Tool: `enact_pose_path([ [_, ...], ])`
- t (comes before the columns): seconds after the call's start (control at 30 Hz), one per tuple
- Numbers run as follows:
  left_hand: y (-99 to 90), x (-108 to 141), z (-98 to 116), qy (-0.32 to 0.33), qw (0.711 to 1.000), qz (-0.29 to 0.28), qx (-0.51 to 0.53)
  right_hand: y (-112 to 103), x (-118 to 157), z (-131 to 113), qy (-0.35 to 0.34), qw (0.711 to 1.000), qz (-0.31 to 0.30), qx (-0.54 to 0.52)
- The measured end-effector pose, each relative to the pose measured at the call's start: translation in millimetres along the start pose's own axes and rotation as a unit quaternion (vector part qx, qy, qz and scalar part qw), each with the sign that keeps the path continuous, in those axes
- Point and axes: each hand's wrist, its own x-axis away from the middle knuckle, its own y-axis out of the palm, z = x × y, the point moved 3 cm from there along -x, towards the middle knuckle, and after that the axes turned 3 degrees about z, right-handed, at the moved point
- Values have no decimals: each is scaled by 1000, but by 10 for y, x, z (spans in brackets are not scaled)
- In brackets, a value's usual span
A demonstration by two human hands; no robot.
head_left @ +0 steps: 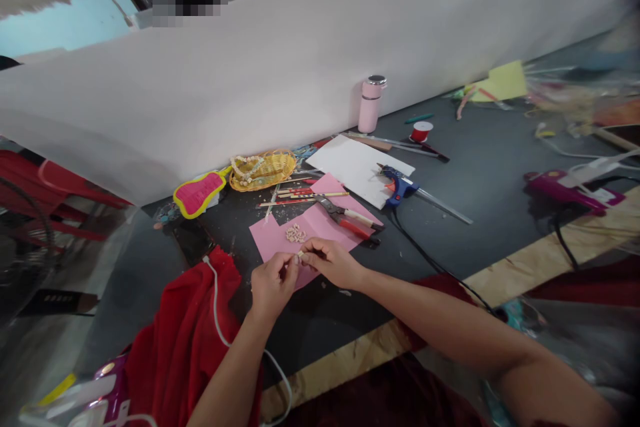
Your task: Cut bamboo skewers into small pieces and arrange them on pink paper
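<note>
Over the near edge of a pink paper (267, 235), my left hand (274, 279) and my right hand (330, 261) meet fingertip to fingertip. Both pinch one tiny pale piece (301, 254), too small to make out clearly. Just beyond them a small pile of pale beads (295, 233) lies on the paper. Pliers with red handles (353, 225) rest on the paper's right part, beside a white-handled tool (361, 217). Several thin sticks (300, 200) lie behind the pile.
A yellow basket (265, 171) and pink-and-yellow tray (200, 194) stand back left. A blue glue gun (399, 187) lies on white board (350, 163), its cord trailing right. Behind are a pink bottle (369, 107) and red spool (421, 131). Red cloth (185, 320) covers the near left.
</note>
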Motion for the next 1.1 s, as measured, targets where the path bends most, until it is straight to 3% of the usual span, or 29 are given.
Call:
enact_pose_path([
  [1.1,-4,-4,4,5,1000,-5,-7,-6,0,34,-1,1000,-2,13],
])
